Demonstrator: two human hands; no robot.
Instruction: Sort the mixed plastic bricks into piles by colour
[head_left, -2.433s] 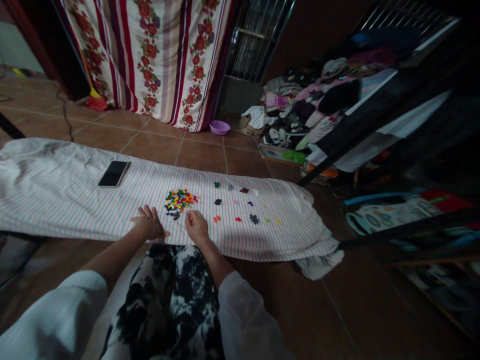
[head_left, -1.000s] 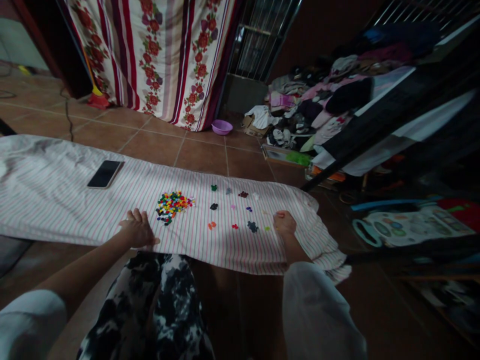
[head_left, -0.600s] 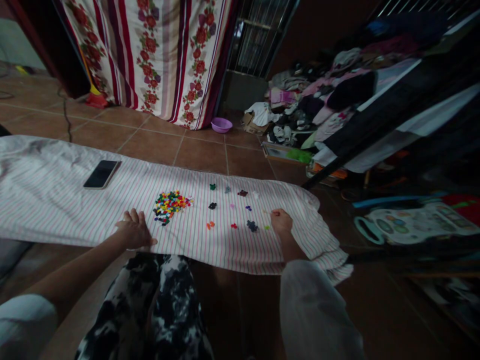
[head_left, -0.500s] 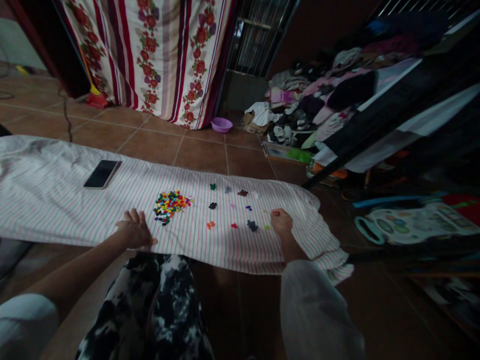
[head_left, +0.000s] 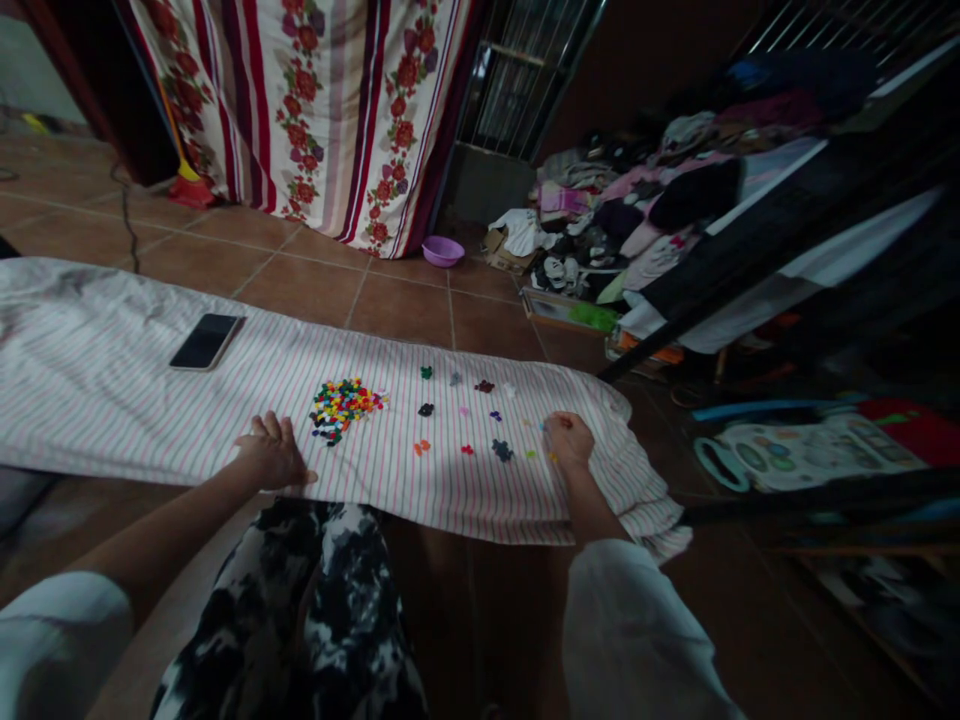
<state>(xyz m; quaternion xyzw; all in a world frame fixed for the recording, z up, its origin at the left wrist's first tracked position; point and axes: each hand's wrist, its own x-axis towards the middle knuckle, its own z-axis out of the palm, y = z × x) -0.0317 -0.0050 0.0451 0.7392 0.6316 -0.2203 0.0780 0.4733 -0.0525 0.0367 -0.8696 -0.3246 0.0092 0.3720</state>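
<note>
On the striped cloth (head_left: 375,490), my left hand (head_left: 274,455) rests with fingers spread, left of a mixed heap of small colourful pieces (head_left: 345,405). My right hand (head_left: 568,438) is closed at the right end of the cloth; what its fingers hold, if anything, is too small to make out. Beside its fingertips are a light blue piece and yellow-orange pieces (head_left: 553,457). Small single-colour groups lie between the hands, among them dark green (head_left: 426,373), brown (head_left: 484,386), black (head_left: 426,410), orange (head_left: 421,447), red (head_left: 467,450) and dark grey (head_left: 502,451).
A phone (head_left: 206,342) lies on the cloth's left part. Beyond the cloth are a purple basin (head_left: 443,251), a floral curtain (head_left: 337,120) and a heap of clothes (head_left: 622,200). A dark bar (head_left: 667,335) slants past the cloth's right end.
My right hand has shifted slightly right, and light blue and yellow-orange pieces now show beside it. My left hand remains at nearly the same place. The view has shifted slightly.
</note>
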